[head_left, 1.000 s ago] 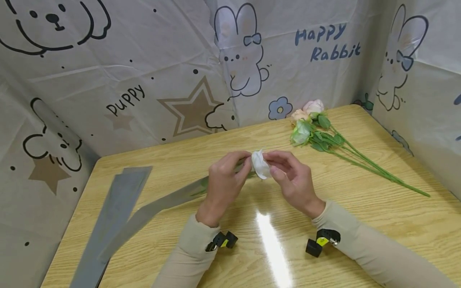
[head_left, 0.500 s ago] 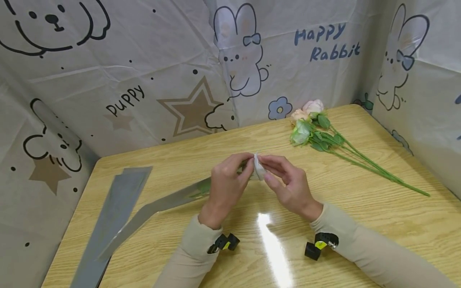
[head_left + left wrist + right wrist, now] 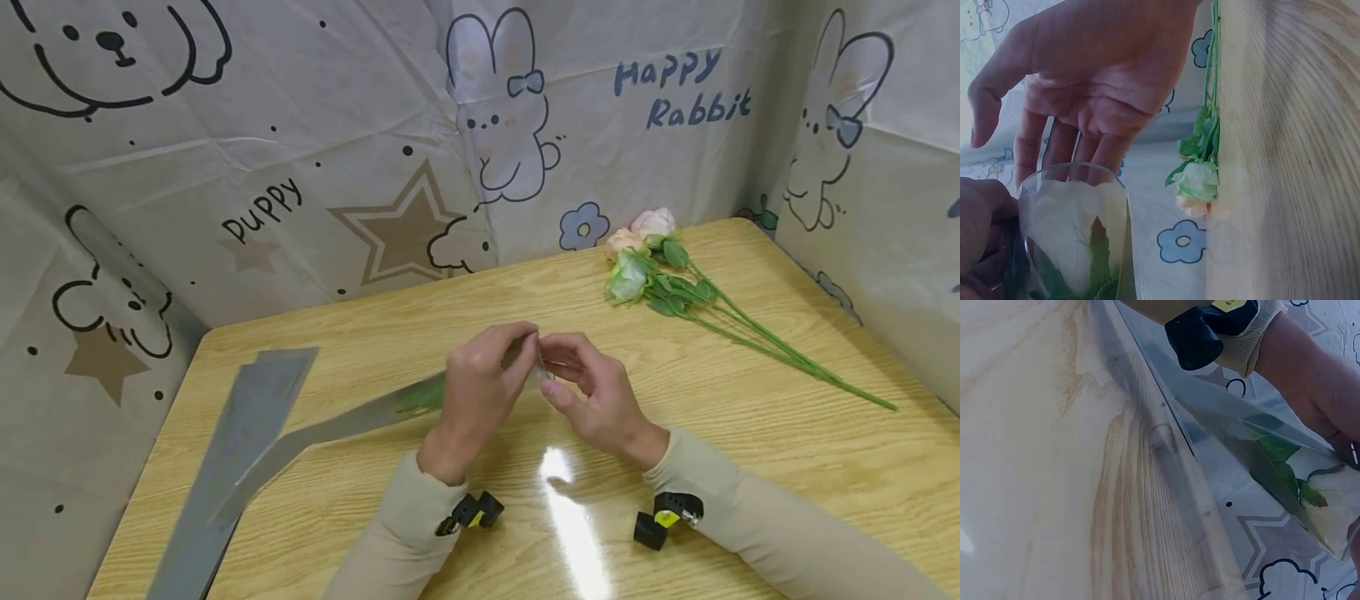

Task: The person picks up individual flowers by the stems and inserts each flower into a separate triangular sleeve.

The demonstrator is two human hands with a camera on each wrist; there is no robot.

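A white rose (image 3: pixel 1063 212) with green leaves sits head-up inside a clear plastic flower sleeve (image 3: pixel 360 417), its bloom just below the open rim. My left hand (image 3: pixel 480 375) pinches the sleeve near that mouth, and the sleeve's long tail bends down to the left. Across the opening is my right hand (image 3: pixel 600 392), fingers loosely bent with their tips right at the rim and the thumb held apart. In the right wrist view, leaves (image 3: pixel 1277 450) show through the plastic. Seen from the head, the bloom is mostly hidden by my hands.
Several flat plastic sleeves (image 3: pixel 232 450) lie stacked at the table's left, under the held sleeve's tail. At the back right, pink (image 3: pixel 652 222), peach (image 3: pixel 624 240) and green-white (image 3: pixel 628 277) roses lie with stems pointing right. A printed cloth (image 3: pixel 300 150) hangs behind the wooden table (image 3: pixel 750 467).
The white bloom has gone from showing between my fingertips to sitting inside the sleeve's mouth. My left hand has shifted slightly right, my right hand slightly left and down.
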